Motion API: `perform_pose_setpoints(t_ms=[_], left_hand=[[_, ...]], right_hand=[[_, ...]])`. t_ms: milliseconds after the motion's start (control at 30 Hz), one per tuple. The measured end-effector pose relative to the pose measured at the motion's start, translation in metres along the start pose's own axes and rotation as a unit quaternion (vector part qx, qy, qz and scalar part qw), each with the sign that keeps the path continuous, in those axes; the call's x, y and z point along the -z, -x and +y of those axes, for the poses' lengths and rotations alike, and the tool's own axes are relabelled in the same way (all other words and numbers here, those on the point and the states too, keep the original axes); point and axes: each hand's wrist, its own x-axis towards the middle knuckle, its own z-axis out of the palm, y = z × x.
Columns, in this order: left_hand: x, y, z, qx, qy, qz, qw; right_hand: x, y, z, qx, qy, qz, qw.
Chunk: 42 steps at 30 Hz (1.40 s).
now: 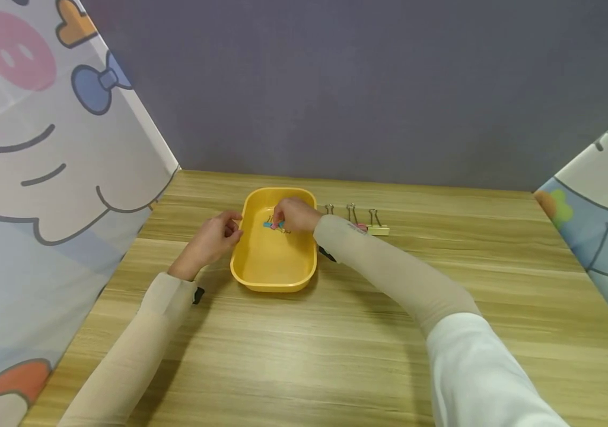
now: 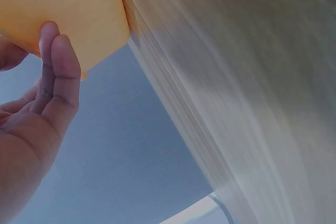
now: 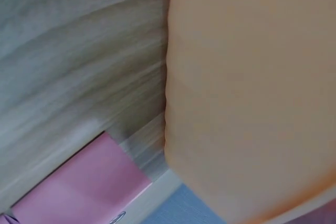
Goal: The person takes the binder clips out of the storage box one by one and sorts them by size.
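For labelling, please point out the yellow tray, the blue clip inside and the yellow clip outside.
Yellow tray [image 1: 274,259], head view, bare floor.
Blue clip [image 1: 267,225], head view, left end.
Yellow clip [image 1: 378,230], head view, body.

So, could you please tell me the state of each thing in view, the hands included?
Tray: upright, open-topped, on the table.
Left hand: at the tray's left side, fingers slightly bent.
Right hand: in the tray, pinching a pink clip.
Blue clip: in the tray, partly hidden.
Yellow clip: on the table, right of the tray, unheld.
Other pink clip: on the table beside the tray, unheld.
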Motion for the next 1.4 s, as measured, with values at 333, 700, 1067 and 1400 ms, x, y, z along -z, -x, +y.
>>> perform_pose_setpoints(t_ms=[333,700,1067,1400], left_hand=[[-0.0003,-0.0001,-0.0005,0.003,-0.006,0.000,1.0000],[-0.0001,0.0005,0.0008,0.002,0.001,0.001,1.0000],[-0.0010,-0.0005,-0.0004,0.005,-0.007,-0.001,1.0000],[-0.0010,-0.0007,0.0006,0.004,-0.009,-0.004,0.9999]], right_hand=[[-0.0020,0.0003,-0.0032,-0.003,0.025,0.000,1.000],[-0.0042,0.0023,-0.0053,0.002,0.023,0.009,1.000],[-0.0063,0.0023,-0.0032,0.005,0.030,0.020,0.999],[-0.0027,0.0056,-0.0054,0.015,0.035,-0.012,0.999]])
